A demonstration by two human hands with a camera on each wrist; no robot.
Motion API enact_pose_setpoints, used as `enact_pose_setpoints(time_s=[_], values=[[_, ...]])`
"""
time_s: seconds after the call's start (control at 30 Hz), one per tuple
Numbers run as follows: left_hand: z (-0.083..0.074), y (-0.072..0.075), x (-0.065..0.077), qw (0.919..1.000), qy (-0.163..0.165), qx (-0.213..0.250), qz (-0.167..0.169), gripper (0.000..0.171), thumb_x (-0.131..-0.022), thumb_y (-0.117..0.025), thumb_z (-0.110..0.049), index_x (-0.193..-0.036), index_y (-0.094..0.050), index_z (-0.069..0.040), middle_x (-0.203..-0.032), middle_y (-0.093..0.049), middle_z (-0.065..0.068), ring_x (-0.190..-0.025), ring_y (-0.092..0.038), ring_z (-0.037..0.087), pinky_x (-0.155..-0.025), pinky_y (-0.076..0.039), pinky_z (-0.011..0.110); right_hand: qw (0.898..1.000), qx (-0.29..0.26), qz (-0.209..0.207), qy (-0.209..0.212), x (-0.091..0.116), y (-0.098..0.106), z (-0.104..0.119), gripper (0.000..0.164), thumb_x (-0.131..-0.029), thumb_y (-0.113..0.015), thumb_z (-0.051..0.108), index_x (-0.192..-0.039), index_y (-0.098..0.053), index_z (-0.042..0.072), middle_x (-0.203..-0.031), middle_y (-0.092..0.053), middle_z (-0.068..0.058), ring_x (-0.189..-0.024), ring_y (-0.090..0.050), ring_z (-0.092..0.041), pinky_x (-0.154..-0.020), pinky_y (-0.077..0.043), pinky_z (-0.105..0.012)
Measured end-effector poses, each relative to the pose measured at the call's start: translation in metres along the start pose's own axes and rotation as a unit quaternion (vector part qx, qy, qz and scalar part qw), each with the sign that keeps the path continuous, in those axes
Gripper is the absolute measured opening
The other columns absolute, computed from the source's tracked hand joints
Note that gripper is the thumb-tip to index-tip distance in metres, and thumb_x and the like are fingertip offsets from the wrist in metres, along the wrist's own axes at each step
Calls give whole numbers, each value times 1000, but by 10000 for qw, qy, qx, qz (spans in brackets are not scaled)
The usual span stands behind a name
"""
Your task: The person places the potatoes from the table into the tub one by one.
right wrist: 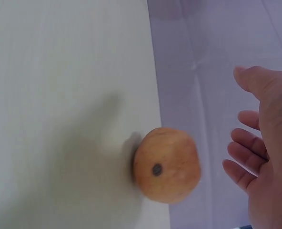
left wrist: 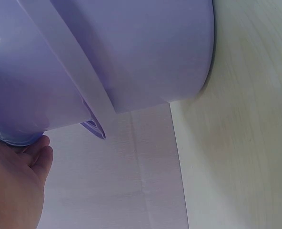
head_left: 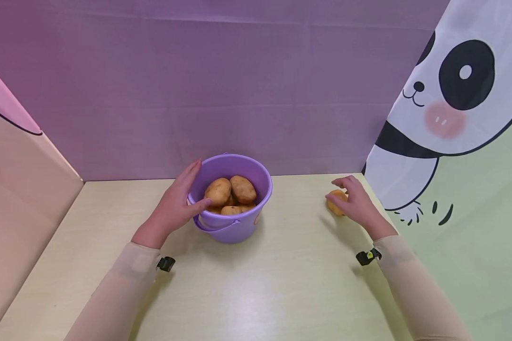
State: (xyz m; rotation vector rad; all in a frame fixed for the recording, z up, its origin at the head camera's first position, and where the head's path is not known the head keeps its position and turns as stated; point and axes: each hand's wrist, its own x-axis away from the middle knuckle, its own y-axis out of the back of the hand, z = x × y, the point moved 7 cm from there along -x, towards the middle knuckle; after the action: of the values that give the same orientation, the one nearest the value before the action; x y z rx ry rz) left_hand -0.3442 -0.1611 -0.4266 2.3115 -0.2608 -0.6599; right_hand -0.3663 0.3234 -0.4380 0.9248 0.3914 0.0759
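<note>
A purple bucket (head_left: pixel 234 232) stands upright on the table, with several potatoes (head_left: pixel 218 192) inside. My left hand (head_left: pixel 177 203) holds its left side at the rim, the thumb reaching over the edge and the fingers along the outside. The left wrist view shows the bucket's wall (left wrist: pixel 146 52) close up and part of the left hand (left wrist: pixel 17 181) by the rim. Far to the right, a single potato (head_left: pixel 335 202) lies on the table. Just above it hovers my right hand (head_left: pixel 358 206), fingers loosely bent. In the right wrist view a gap separates this potato (right wrist: pixel 167 164) from the right hand (right wrist: pixel 269 148).
The pale wooden table (head_left: pixel 256 289) meets a purple backdrop (head_left: pixel 256 94) just behind the bucket. A panda-printed panel (head_left: pixel 461 189) borders the right side, near the lone potato. A pinkish panel (head_left: pixel 25 189) closes the left. The bucket's handle (head_left: pixel 215 231) hangs down in front.
</note>
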Motion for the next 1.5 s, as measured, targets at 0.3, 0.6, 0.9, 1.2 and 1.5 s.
enact_pose_setpoints(time_s=[0.3,0.6,0.9,1.2,1.5], values=[[0,0,0,10000,-11,49,-6,101,-99,-77,-37,-177,-20,-8,-184,-18,12,-167,-21,43,-128,-27,73,9986,137,-241,-449,9,-5,-21,57,-104,-80,27,-143,-60,-9,-136,-55,-32,-129,-52,-47,-112,-45,-63],[0,-1,1,10000,-10,74,-15,101,-99,-78,-37,-177,-21,-7,-184,-18,11,-167,-21,42,-128,-27,72,9947,417,-406,-850,15,-14,-31,64,-101,-82,28,-144,-57,-12,-136,-51,-34,-131,-47,-51,-116,-42,-66],[0,-1,1,9999,-29,95,-21,102,-99,-77,-37,-177,-20,-7,-184,-19,13,-167,-21,43,-128,-27,72,9911,508,-360,-1178,16,-19,-42,71,-101,-82,34,-148,-54,-11,-140,-49,-34,-134,-45,-51,-115,-43,-66],[2,-2,1,10000,-18,73,-31,102,-98,-78,-38,-177,-21,-8,-184,-19,12,-167,-21,42,-129,-27,72,9891,367,-348,-1385,12,-23,-47,76,-99,-82,36,-150,-52,-12,-138,-50,-34,-131,-47,-50,-111,-46,-65],[1,-1,0,10000,-25,84,-32,102,-99,-77,-38,-177,-21,-7,-184,-19,12,-167,-21,43,-129,-26,72,9867,342,-187,-1579,8,-28,-51,74,-99,-82,35,-148,-53,-11,-136,-52,-33,-122,-51,-48,-105,-50,-61]])
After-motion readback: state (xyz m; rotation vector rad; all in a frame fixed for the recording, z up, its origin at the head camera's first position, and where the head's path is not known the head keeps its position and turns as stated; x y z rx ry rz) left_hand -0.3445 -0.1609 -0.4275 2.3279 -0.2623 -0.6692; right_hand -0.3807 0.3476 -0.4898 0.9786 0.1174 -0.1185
